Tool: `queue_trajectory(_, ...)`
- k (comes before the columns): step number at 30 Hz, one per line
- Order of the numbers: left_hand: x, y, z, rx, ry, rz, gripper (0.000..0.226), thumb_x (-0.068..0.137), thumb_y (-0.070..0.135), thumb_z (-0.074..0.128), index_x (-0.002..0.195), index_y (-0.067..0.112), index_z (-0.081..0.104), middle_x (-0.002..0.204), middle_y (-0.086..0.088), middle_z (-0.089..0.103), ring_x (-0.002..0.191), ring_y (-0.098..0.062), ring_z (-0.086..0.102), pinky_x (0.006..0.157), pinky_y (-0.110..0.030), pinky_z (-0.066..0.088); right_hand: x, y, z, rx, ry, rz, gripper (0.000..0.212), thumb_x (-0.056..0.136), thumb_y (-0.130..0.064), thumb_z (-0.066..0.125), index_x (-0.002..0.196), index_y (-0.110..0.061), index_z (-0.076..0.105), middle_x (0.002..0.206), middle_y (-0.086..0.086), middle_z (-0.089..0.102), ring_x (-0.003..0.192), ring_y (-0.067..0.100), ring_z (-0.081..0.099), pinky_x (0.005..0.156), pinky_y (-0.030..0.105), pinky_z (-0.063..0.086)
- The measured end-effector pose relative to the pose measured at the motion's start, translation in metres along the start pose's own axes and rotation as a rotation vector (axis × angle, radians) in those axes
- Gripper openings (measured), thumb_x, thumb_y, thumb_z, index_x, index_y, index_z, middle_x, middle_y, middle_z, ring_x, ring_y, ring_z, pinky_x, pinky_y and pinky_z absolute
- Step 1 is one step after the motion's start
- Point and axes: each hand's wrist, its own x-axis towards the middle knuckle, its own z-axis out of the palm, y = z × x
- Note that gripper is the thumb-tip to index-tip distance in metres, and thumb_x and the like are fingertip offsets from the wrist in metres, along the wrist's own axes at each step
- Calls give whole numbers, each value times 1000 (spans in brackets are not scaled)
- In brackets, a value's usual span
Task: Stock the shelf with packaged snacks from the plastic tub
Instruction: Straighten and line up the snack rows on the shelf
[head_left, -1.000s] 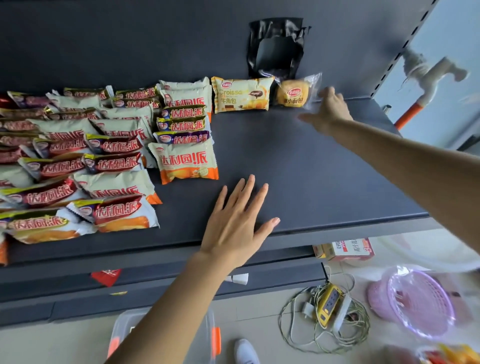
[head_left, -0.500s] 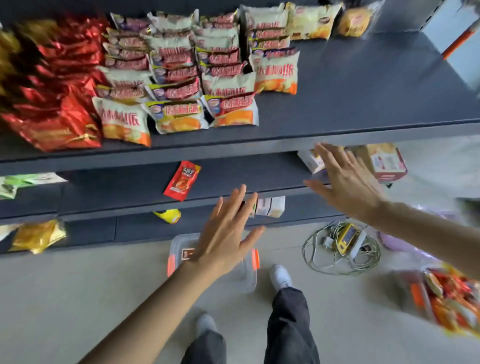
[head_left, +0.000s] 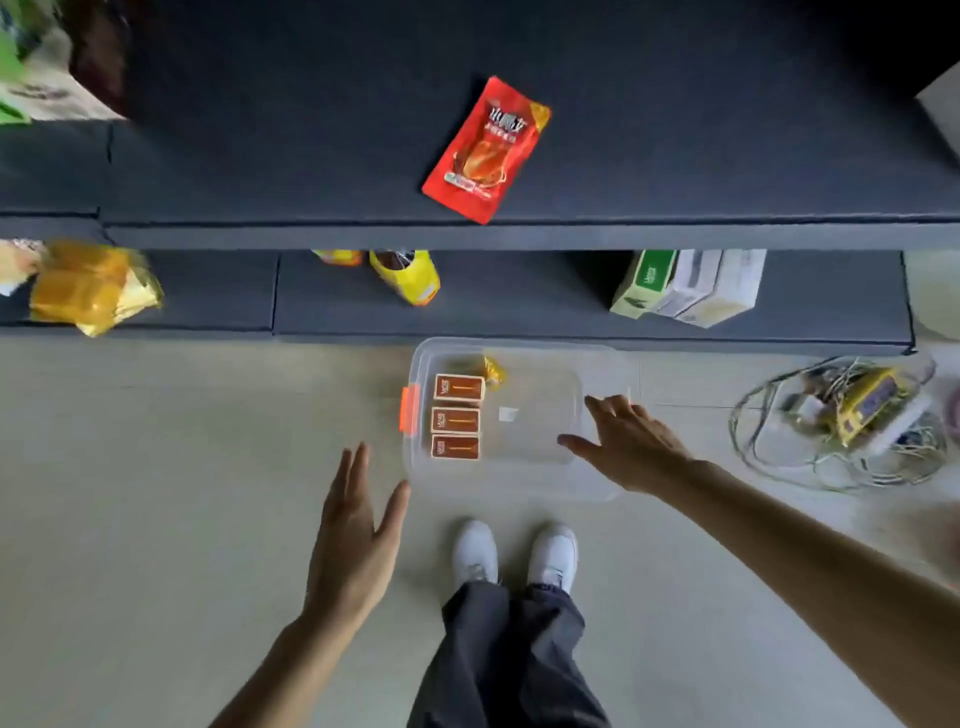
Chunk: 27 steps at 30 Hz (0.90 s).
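On the floor just ahead of your white shoes (head_left: 514, 551), head view: the clear plastic tub (head_left: 519, 344) sits against the foot of the dark shelf (head_left: 311, 171). It holds three brown-red packets (head_left: 455, 420) in a column at its left end, and a small yellow-wrapped snack (head_left: 492, 370) just behind them. Your right hand (head_left: 631, 447) hovers over the tub's right end with fingers spread, holding nothing. Your left hand (head_left: 358, 535) is flat and empty, fingers together and thumb apart, just beside the near left corner. Judgement: this is the reach for the next pick. Carry the right hand across to the left end and pinch one packet by its long edges; steady the tub wall with the left so it does not slide. Versus half a second ago, your gaze has dropped off the stocked upper rows. The left hand no longer covers the tub, and the right hand has come down from shelf-edge height.
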Motion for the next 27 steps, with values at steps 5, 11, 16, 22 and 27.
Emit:
queue_trajectory(5, 82, -47, 96, -97, 21, -140, 76, 94, 53, 38, 154, 23, 3, 162, -1, 0, 149, -17, 4, 117, -35, 15, 112, -6, 88, 410, -38, 109, 60, 96, -52, 41, 144, -16, 37, 144, 14, 40, 128, 31, 43, 99, 31, 36)
queue_trajectory(11, 176, -108, 186, -253, 147, -159, 81, 93, 50, 46, 154, 17, 5, 161, -6, 9, 147, -21, 13, 116, -33, 16, 245, -8, 170, 960, 23, 179, 46, 95, -44, 50, 131, -16, 50, 137, 5, 50, 113, 24, 54, 92, 41, 53)
queue_trajectory(16, 213, -137, 225, -434, 160, -235, 81, 90, 49, 50, 154, 23, 7, 153, -3, 36, 133, -26, 44, 105, -33, 34, 329, -13, 209, 1373, 132, 181, 49, 91, -40, 57, 132, -17, 46, 136, 4, 48, 113, 18, 49, 69, 27, 54)
queue_trajectory(22, 215, -141, 243, -373, 391, -168, 65, 82, 59, 45, 135, 23, 41, 111, 1, 63, 92, -29, 65, 77, -32, 49, 379, -21, 232, 1598, 170, 192, 49, 87, -34, 63, 130, -13, 54, 125, 6, 61, 108, 23, 63, 75, 29, 57)
queue_trajectory(27, 215, -138, 244, -390, 413, -199, 63, 80, 56, 40, 134, 23, 43, 116, -2, 62, 93, -26, 61, 77, -27, 44, 384, -24, 239, 1649, 262, 224, 42, 84, -26, 68, 121, -9, 62, 117, 6, 66, 98, 21, 68, 80, 29, 58)
